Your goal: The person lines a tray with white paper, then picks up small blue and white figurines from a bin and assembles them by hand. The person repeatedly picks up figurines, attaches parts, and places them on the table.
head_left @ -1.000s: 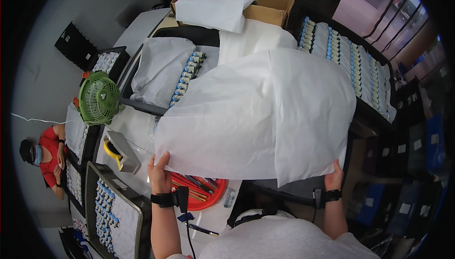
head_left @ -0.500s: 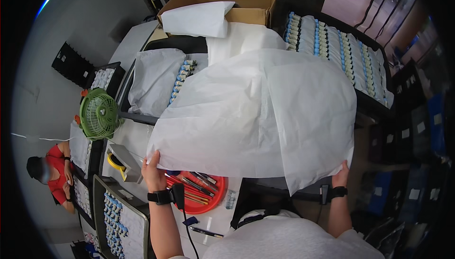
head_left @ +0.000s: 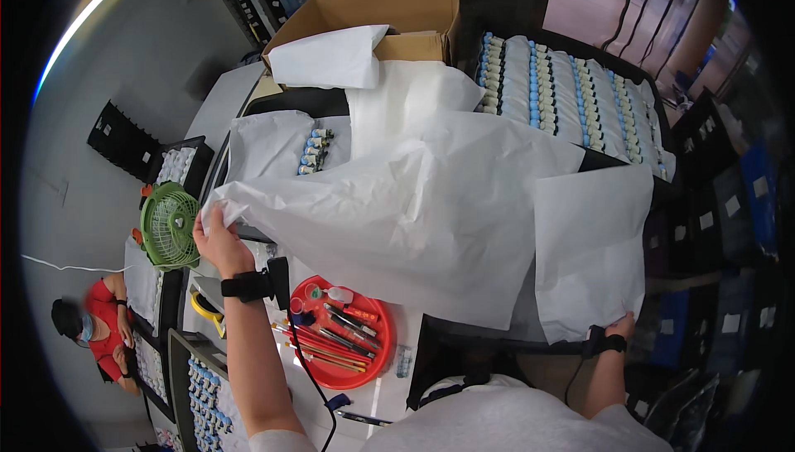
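A large crumpled sheet of white paper (head_left: 447,204) is stretched across the bench in front of me. My left hand (head_left: 217,237) pinches its left corner, raised next to a green fan (head_left: 168,226). My right hand (head_left: 619,325) grips the sheet's lower right edge, low near the bench front. The sheet sags in the middle and hides what lies beneath it. A second white sheet (head_left: 273,141) partly covers a tray of small bottles (head_left: 313,151) behind my left hand.
A red round tray (head_left: 377,361) with pens and tools sits near my left forearm. Rows of small capped bottles (head_left: 571,92) fill the far right. An open cardboard box (head_left: 389,9) stands at the back. A person in red (head_left: 99,324) sits at far left.
My left hand has lifted the sheet's corner up and leftward toward the fan. The sheet has dropped lower and crumpled, uncovering the bottle rows. My right hand stayed low at the right.
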Demonstrator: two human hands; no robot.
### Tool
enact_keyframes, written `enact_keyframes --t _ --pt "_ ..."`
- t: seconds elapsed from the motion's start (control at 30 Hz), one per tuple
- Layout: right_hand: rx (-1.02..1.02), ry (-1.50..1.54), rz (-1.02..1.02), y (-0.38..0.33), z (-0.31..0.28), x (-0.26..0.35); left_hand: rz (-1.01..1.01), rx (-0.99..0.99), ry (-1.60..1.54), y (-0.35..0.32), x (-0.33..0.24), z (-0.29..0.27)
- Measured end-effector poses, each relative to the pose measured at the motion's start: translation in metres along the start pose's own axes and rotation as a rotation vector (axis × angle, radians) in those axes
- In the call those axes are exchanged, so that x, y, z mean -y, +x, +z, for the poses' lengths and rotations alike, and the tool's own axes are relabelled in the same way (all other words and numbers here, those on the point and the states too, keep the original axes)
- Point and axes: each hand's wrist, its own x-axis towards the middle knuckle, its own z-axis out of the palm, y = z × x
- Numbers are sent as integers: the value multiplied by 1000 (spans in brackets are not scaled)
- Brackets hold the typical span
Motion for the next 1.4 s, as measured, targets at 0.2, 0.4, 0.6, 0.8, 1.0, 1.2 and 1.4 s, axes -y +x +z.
enact_keyframes --t 0.2,0.4,0.6,0.8,1.0,1.2,1.4 --pt "-231 59 -110 28 -54 -35 924 921 913 -147 -18 71" --pt "-296 -173 -31 -8 -50 -30 634 1466 1244 -181 34 63" --pt "-204 -138 -28 7 -85 -69 623 1714 1102 -138 36 82" --pt "-189 -258 5 2 -89 -88 297 1037 708 -63 15 131" --pt "-137 -393 20 -11 -81 -79 416 344 432 15 0 167" --pt "-113 -368 -95 32 -116 -98 1011 750 1177 7 85 150" --pt "-24 -407 -61 2 -110 -95 165 1648 1584 -23 144 110"
